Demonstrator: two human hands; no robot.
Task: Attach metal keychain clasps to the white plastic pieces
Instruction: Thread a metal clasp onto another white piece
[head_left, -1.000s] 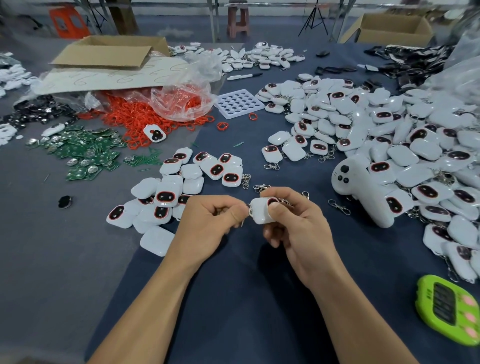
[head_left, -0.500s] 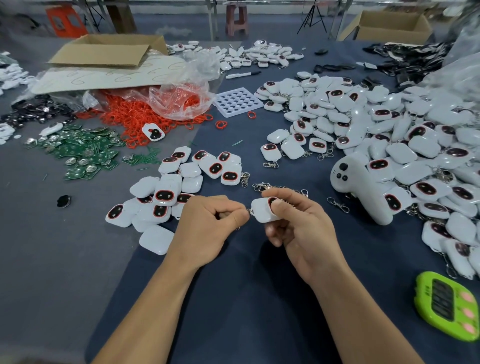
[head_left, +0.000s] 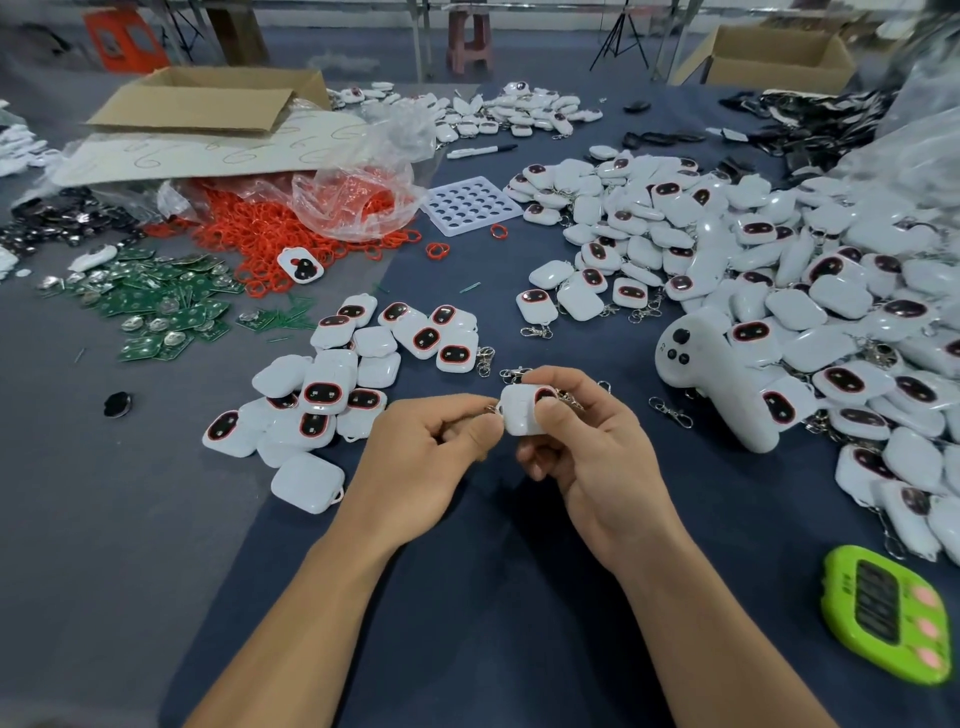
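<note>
Right hand (head_left: 592, 462) grips a white piece (head_left: 519, 415) between thumb and curled fingers, holding it above the middle of the table (head_left: 467, 623) with its dark, red-rimmed face turned partly away. Left hand (head_left: 421, 457), fingers curled, pinches a clasp (head_left: 491, 410) at the piece's left corner. Only a glint of metal shows, so I cannot tell whether it is hooked on. Just left of the left hand lies a small pile (head_left: 332, 384) of the same white pieces, some face up and some face down. A much larger heap (head_left: 779, 270) covers the right side, with a white controller (head_left: 711, 384) lying against its near edge. Loose clasps (head_left: 670, 411) lie on the cloth between the right hand and the controller. A green timer (head_left: 883, 618) sits near the right forearm. Farther left, red rings (head_left: 260, 234) spill from a clear bag (head_left: 353, 192) beside green boards (head_left: 156, 306). A white tray (head_left: 470, 205) with round holes lies beyond the hands, and a cardboard box (head_left: 208, 98) stands at the back left.
</note>
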